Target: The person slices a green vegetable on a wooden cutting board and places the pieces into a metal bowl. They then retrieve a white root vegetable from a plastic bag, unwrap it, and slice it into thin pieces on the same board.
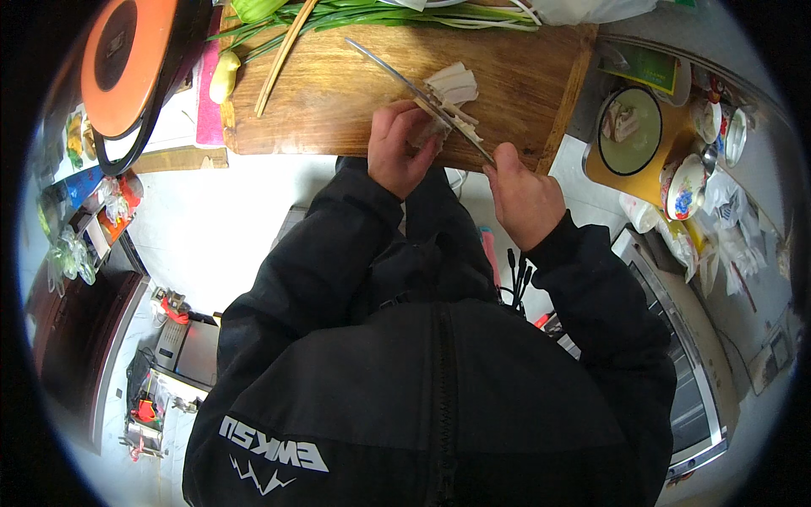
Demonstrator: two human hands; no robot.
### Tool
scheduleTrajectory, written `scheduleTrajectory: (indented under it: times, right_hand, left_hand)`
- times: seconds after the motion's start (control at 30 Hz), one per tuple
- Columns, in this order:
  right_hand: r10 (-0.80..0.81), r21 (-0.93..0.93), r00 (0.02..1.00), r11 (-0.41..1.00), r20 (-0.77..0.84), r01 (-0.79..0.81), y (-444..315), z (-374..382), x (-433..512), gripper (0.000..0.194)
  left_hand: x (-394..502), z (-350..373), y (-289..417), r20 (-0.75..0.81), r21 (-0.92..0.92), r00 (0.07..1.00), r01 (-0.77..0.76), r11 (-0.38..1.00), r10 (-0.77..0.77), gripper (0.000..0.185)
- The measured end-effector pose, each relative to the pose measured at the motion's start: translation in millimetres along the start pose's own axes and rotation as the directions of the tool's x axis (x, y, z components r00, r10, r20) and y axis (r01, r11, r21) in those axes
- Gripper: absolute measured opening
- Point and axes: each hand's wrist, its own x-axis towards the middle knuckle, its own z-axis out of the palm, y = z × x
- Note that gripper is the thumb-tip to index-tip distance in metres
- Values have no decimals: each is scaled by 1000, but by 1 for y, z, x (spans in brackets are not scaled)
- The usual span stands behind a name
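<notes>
My right hand (524, 198) grips the near end of a knife (405, 82), whose long blade runs up and to the left over a wooden cutting board (329, 120). At the blade's left side, my left hand (403, 147) has its fingers curled around a pale piece, probably meat, at the board's near edge. Thin pale slices lie along the blade's right side, and a larger sliced pale piece (453, 83) rests just beyond them. The knife's handle is mostly hidden by my right hand.
Green onions (380, 16), chopsticks (285, 57) and a peeled piece of ginger or similar root (224, 77) lie at the board's far and left sides. An orange-and-black lid (127, 70) stands left. Right, a green bowl (633, 142) holds pale pieces beside floral enamel bowls (684, 190).
</notes>
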Motion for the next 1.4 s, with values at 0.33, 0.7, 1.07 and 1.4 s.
scheduleTrajectory:
  times: [0.33,0.7,1.07,1.4]
  right_hand:
    - [12,10,997,1000,72,-13,4,2,10,21]
    - [95,-39,968,995,231,-89,5,6,28,23]
    - [54,-19,984,999,172,-51,20,31,51,20]
    - [-8,-10,999,1000,43,9,-2,-6,14,19]
  left_hand:
    - [3,-1,-3,59,-107,996,75,991,-69,34]
    - [4,-5,-9,122,-204,980,179,962,-156,30]
    - [5,-11,-6,139,-100,986,104,990,-90,32]
    - [-5,-6,0,56,-57,997,58,997,-55,34]
